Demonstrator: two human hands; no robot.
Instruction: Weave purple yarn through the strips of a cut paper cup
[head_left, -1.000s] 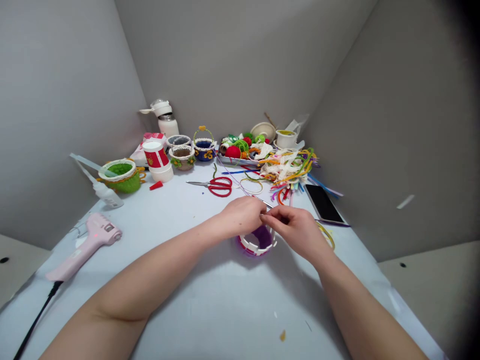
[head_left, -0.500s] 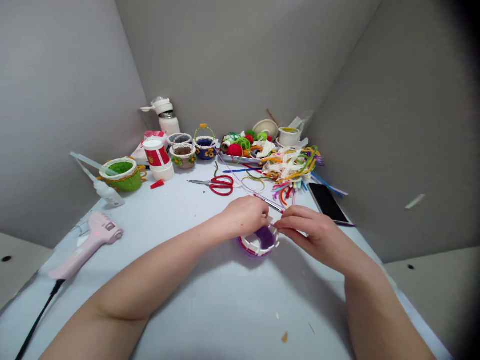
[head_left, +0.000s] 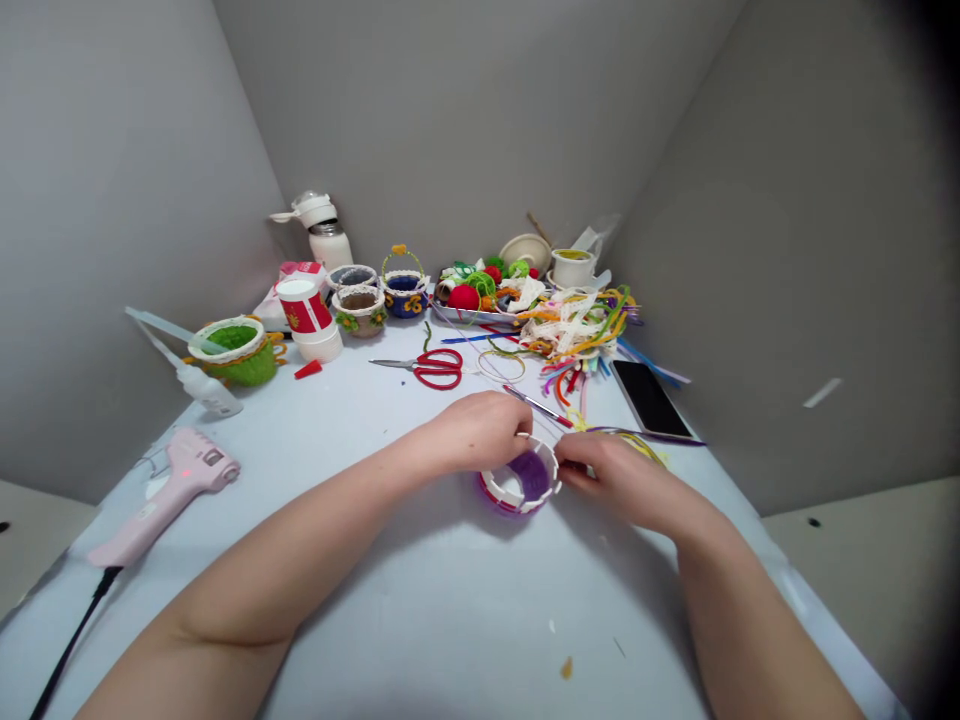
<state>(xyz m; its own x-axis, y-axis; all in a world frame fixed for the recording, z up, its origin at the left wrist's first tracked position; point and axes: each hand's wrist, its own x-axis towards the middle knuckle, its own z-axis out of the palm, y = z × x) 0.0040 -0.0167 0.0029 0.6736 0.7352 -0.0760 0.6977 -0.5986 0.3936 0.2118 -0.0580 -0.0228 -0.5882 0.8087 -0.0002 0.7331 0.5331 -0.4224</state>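
A small white cup (head_left: 519,500) with a notched rim and purple yarn around its wall stands upright on the table in front of me. My left hand (head_left: 495,432) has its fingers curled over the far left part of the rim, gripping the cup. At the cup's right side, my right hand (head_left: 611,475) has its fingertips pressed together close to the wall; what is between them is hidden. A thin purple strand (head_left: 480,352) runs from the back toward the cup. Just beyond the hands lies a pen (head_left: 536,407).
Red-handled scissors (head_left: 439,369) lie ahead, with a yarn tray (head_left: 480,317) behind them. A pink glue gun (head_left: 169,490) and a glue bottle (head_left: 206,388) are at left, near a green basket (head_left: 251,365). A phone (head_left: 652,400) lies at right; decorated pots (head_left: 360,315) stand at the back.
My right hand has lowered slightly and turned, its fingers now at the cup's right wall. Yellow and purple strands behind it have come into view. The left hand keeps its hold on the cup.
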